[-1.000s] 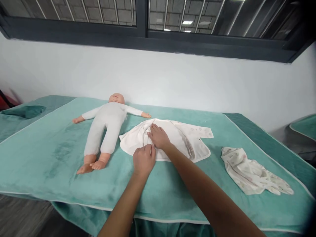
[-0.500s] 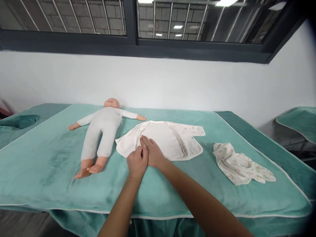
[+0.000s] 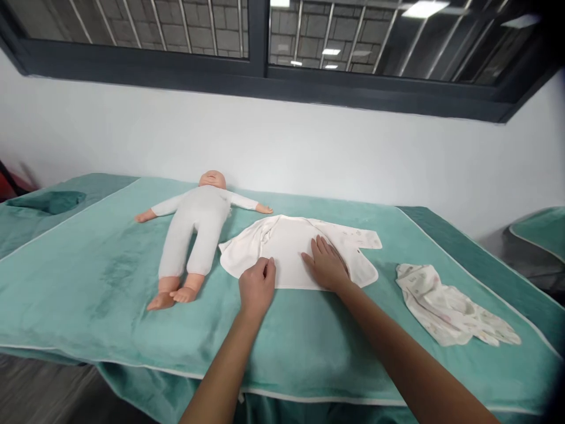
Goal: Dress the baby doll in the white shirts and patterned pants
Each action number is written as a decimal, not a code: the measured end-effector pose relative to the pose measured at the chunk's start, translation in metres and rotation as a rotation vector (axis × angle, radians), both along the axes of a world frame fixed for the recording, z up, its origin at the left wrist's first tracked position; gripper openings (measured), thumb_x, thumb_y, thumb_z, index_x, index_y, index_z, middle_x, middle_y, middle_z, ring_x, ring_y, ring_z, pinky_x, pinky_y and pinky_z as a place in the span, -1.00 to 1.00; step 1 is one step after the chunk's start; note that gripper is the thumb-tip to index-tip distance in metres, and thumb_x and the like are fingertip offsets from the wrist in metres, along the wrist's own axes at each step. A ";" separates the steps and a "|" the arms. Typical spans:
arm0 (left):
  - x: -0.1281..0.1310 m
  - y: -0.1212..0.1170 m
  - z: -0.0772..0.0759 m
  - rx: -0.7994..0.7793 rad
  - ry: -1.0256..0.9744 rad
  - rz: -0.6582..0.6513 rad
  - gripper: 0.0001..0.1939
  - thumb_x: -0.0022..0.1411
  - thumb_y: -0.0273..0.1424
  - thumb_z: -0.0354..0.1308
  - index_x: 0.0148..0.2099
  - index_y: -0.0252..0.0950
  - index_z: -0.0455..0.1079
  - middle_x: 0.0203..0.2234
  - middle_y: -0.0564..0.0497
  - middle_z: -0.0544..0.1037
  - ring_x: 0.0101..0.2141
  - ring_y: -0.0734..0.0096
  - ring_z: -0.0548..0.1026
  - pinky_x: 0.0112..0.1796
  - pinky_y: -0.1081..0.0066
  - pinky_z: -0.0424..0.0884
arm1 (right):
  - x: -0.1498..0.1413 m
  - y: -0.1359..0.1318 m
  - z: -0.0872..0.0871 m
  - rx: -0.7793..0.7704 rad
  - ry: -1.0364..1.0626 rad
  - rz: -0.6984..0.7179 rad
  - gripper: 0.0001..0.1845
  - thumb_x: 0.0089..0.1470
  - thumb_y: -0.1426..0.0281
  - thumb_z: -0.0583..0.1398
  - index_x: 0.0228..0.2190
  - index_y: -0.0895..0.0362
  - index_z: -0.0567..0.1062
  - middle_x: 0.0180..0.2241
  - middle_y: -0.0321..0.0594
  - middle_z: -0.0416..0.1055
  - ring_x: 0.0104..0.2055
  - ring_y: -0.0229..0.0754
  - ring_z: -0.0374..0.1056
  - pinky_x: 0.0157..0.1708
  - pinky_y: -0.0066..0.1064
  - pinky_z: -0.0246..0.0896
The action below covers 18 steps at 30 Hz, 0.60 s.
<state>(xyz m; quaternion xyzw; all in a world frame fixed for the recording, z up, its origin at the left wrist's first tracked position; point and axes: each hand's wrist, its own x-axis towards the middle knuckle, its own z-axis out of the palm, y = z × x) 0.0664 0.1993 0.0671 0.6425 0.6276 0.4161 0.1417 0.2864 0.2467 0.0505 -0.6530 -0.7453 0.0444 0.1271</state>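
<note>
A white baby shirt (image 3: 289,250) lies spread open on the bed, its printed sleeve stretched out to the right. At its lower left edge my left hand (image 3: 257,285) is closed, fingers curled on the hem. My right hand (image 3: 327,265) lies flat on the inside of the right front panel, fingers apart. To the left, a baby doll (image 3: 194,215) in a white bodysuit lies on its back with arms out and bare feet towards me. One of the doll's hands is close to the shirt's upper left edge.
A crumpled printed white baby garment (image 3: 450,306) lies at the right. The green bed cover (image 3: 110,277) has white piping and hangs over the front edge. Behind stand a white wall (image 3: 309,153) and a dark-framed window (image 3: 260,65).
My right hand has moved right across the shirt, away from my left hand, onto the right panel. My left hand stays closed at the hem. The view has shifted slightly left.
</note>
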 end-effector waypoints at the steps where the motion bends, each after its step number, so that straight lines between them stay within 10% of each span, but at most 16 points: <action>1: -0.005 -0.002 0.006 -0.048 -0.094 -0.037 -0.63 0.39 -0.24 -0.05 -0.44 -0.25 0.36 -0.63 0.09 0.40 -0.54 0.44 0.36 -0.45 0.43 0.15 | -0.003 -0.006 -0.002 0.013 0.018 0.041 -0.21 0.34 0.04 -0.14 0.34 0.36 0.11 0.42 0.17 -0.11 0.48 0.10 -0.22 0.39 0.01 -0.21; 8: -0.110 -0.008 0.070 -0.046 -0.118 0.114 -0.66 0.32 -0.18 0.04 0.05 -0.15 0.45 0.00 -0.03 0.56 0.01 0.15 0.50 0.03 0.18 0.41 | -0.071 0.041 0.038 -0.032 0.449 0.105 -0.27 0.32 0.00 -0.10 0.32 0.17 0.16 0.38 -0.02 0.09 0.41 0.00 0.02 0.36 -0.10 -0.06; 13: -0.192 0.025 0.046 -0.041 0.254 0.142 -0.38 0.27 -0.12 0.07 0.28 -0.33 0.27 0.32 -0.29 0.23 0.33 -0.16 0.14 0.24 -0.09 0.18 | -0.193 0.131 0.068 0.157 0.488 0.328 -0.48 0.31 0.16 0.01 0.16 0.20 0.31 0.21 0.05 0.31 0.27 0.03 0.19 0.26 -0.12 0.06; 18: -0.220 0.069 0.025 -0.129 0.242 0.239 -0.27 0.34 -0.05 0.00 0.39 -0.37 0.10 0.24 -0.36 0.34 0.17 -0.09 0.41 0.07 0.02 0.41 | -0.261 0.203 0.068 0.073 0.390 0.196 -0.45 0.37 0.13 -0.09 0.09 0.32 0.30 0.16 0.22 0.32 0.27 0.20 0.17 0.28 0.09 -0.09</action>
